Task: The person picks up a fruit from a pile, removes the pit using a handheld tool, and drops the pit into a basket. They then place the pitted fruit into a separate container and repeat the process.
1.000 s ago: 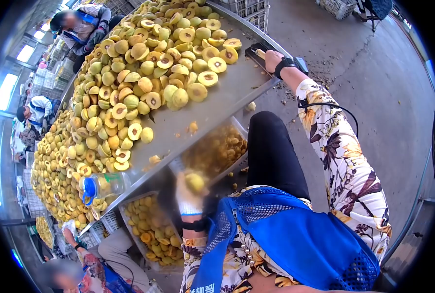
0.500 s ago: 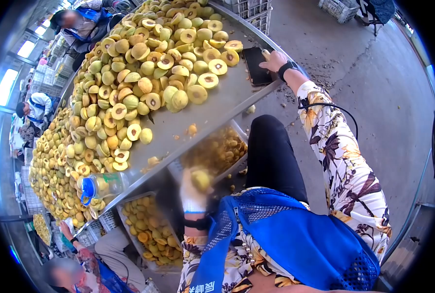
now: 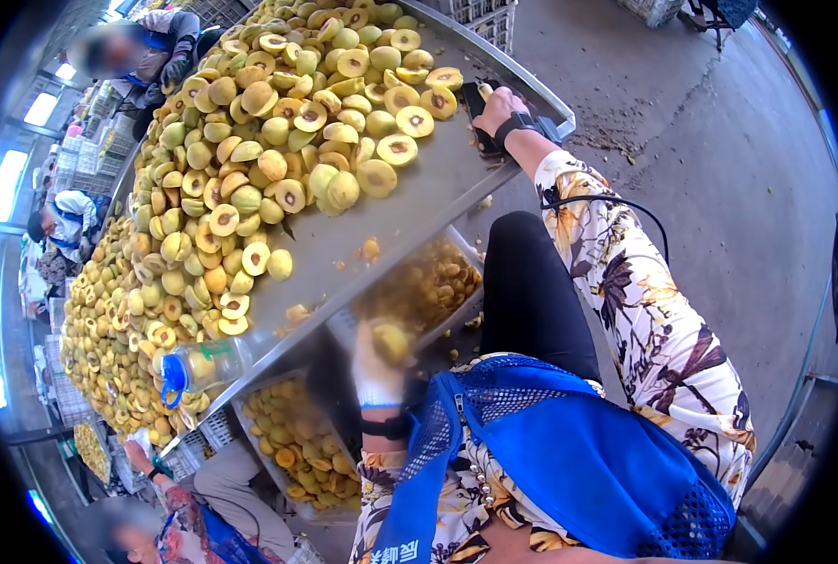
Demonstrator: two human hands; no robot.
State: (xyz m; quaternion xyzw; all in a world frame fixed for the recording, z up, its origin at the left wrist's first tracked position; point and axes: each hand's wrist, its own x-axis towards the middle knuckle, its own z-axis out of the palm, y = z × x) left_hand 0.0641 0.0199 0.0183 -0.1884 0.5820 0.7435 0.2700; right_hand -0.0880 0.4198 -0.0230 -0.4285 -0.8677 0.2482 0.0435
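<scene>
My left hand [image 3: 372,362], in a white glove and smeared by motion, grips a yellow peach [image 3: 392,344] just below the metal table's edge. Behind it stands a crate of fruit pieces [image 3: 442,282]. At the table's right corner, my bare right hand [image 3: 499,108] is closed around a small tool with a pale handle [image 3: 485,91]; its working end is hard to make out. Beneath that hand lies a flat black slab [image 3: 483,141], like a phone, partly covered by the fingers. A large heap of halved peaches [image 3: 250,179] covers much of the table.
A plastic bottle with a blue cap [image 3: 198,367] lies at the table's near edge [image 3: 287,338]. Below it is another crate of fruit [image 3: 301,442]. Co-workers sit along the left side, one close by at lower left [image 3: 203,517]. Debris dots the floor [image 3: 607,132].
My right hand has shifted left, over the black slab, with the pale-handled tool still in it. My left hand stays below the table edge with the peach. The view has shifted slightly.
</scene>
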